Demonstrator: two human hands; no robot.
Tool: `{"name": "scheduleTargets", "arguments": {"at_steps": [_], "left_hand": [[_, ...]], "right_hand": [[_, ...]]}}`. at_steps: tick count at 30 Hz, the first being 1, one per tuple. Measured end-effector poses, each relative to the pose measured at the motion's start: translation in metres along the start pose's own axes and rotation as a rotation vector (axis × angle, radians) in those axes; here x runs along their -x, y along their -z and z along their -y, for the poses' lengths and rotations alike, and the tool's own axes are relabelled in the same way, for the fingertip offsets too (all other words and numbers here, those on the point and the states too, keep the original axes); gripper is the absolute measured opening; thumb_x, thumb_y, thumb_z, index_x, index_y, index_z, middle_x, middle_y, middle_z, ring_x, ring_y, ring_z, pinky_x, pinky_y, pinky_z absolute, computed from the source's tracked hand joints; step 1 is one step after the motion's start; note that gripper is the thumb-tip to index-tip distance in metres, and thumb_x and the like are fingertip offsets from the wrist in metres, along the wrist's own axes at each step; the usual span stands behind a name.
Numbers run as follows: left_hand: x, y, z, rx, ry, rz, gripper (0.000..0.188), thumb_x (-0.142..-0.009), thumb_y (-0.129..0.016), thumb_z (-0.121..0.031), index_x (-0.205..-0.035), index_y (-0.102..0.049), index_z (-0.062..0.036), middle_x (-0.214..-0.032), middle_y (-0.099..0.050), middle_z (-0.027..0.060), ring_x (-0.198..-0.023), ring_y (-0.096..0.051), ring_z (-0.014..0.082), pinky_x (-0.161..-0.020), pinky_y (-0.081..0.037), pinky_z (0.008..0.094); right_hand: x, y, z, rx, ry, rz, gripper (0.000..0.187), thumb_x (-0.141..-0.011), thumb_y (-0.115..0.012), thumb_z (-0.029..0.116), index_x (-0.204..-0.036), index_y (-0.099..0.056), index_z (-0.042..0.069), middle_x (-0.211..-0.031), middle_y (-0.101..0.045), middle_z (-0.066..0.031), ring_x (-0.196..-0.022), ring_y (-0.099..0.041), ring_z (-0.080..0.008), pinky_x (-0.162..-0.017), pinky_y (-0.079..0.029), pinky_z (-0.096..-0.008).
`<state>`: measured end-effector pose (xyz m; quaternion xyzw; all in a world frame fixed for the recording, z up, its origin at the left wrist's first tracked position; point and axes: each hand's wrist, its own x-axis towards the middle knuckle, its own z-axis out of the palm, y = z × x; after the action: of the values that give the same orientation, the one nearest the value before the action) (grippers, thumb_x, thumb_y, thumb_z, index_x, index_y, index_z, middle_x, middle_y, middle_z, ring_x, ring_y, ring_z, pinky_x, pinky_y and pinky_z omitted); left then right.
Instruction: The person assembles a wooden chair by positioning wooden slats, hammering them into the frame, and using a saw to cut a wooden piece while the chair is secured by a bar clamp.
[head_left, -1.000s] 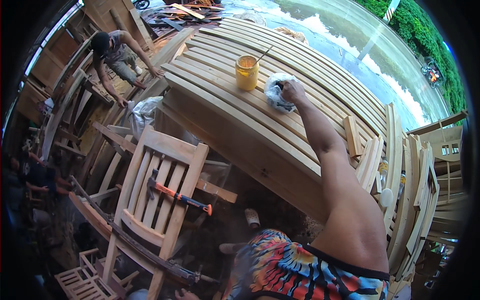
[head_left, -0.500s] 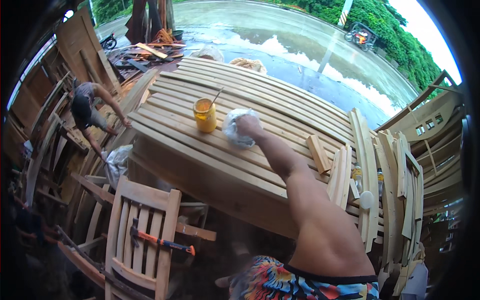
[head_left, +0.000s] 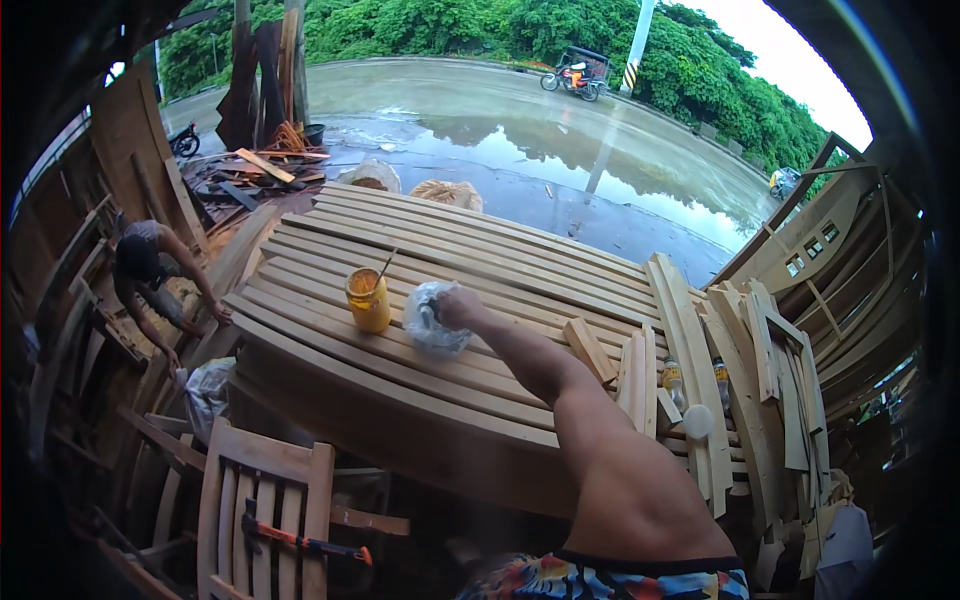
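Observation:
My right hand [head_left: 458, 308] reaches out over a slatted wooden bench top and is closed at the upper right side of a clear plastic bag [head_left: 436, 338]. Something greyish shows through the bag beside my fingers, too unclear to name. Just left of the bag stands an open jar [head_left: 369, 308] of yellow-orange stuff, a thin stick leaning out of its mouth. Both rest on the long wooden slats [head_left: 480, 395]. My left hand is out of view.
A wooden chair [head_left: 262, 470] with an orange-and-black-handled hammer [head_left: 300, 540] across its slats stands at lower left. A short wood block [head_left: 590, 349], curved pieces [head_left: 690, 400] and small bottles [head_left: 672, 380] lie at right. Another person [head_left: 160, 265] bends at far left.
My view has tilted up, so the bench sits lower left in the picture. My right hand stays at the bag, now more at its right side. A three-wheeler on the road has moved.

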<state>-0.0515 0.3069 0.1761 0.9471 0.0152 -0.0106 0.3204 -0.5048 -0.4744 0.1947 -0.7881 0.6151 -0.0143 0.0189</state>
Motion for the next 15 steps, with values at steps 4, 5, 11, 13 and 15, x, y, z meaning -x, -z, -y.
{"name": "scheduleTargets", "arguments": {"at_steps": [4,5,11,13,15], "left_hand": [[-0.015,-0.010,-0.040,0.127,-0.021,0.094,0.031,-0.098,-0.065,-0.016,-0.121,-0.067,0.0040,-0.111,-0.070,0.0191,-0.095,-0.066,0.0323,-0.085,-0.054,0.0423],[-0.019,-0.021,-0.043,0.163,-0.016,0.143,0.032,-0.099,-0.064,-0.018,-0.123,-0.066,0.0029,-0.111,-0.070,0.0178,-0.094,-0.066,0.0312,-0.084,-0.055,0.0417],[0.034,-0.083,-0.180,0.278,-0.250,0.550,0.027,-0.096,-0.061,-0.010,-0.118,-0.065,0.0044,-0.098,-0.067,0.0105,-0.084,-0.062,0.0145,-0.066,-0.051,0.0257],[0.074,-0.106,-0.231,0.598,-0.271,0.854,0.021,-0.101,-0.059,-0.015,-0.113,-0.067,0.0005,-0.100,-0.067,0.0040,-0.083,-0.060,0.0084,-0.068,-0.049,0.0231],[0.108,-0.135,-0.272,0.884,-0.213,1.191,0.021,-0.102,-0.057,-0.016,-0.114,-0.066,-0.0017,-0.109,-0.069,0.0056,-0.092,-0.062,0.0101,-0.075,-0.050,0.0245]], "right_hand": [[0.017,0.012,-0.001,-0.166,-0.065,0.002,0.026,-0.082,-0.059,0.021,-0.097,-0.075,0.007,-0.099,-0.073,-0.0191,-0.092,-0.070,-0.0371,-0.080,-0.056,-0.0465],[0.021,0.016,-0.004,-0.234,-0.071,0.014,0.027,-0.081,-0.058,0.020,-0.096,-0.074,0.005,-0.100,-0.073,-0.0210,-0.094,-0.070,-0.0386,-0.081,-0.057,-0.0464],[0.042,0.024,0.008,-0.510,0.063,-0.105,0.030,-0.075,-0.061,0.023,-0.093,-0.075,0.004,-0.093,-0.072,-0.0223,-0.085,-0.070,-0.0380,-0.078,-0.056,-0.0439],[0.071,0.072,0.020,-0.593,0.031,-0.083,0.030,-0.078,-0.062,0.021,-0.096,-0.073,0.001,-0.088,-0.072,-0.0215,-0.079,-0.070,-0.0308,-0.074,-0.055,-0.0415],[0.101,0.102,0.057,-0.659,0.144,-0.045,0.029,-0.084,-0.062,0.022,-0.099,-0.073,0.000,-0.086,-0.074,-0.0157,-0.074,-0.066,-0.0255,-0.070,-0.053,-0.0383]]}}
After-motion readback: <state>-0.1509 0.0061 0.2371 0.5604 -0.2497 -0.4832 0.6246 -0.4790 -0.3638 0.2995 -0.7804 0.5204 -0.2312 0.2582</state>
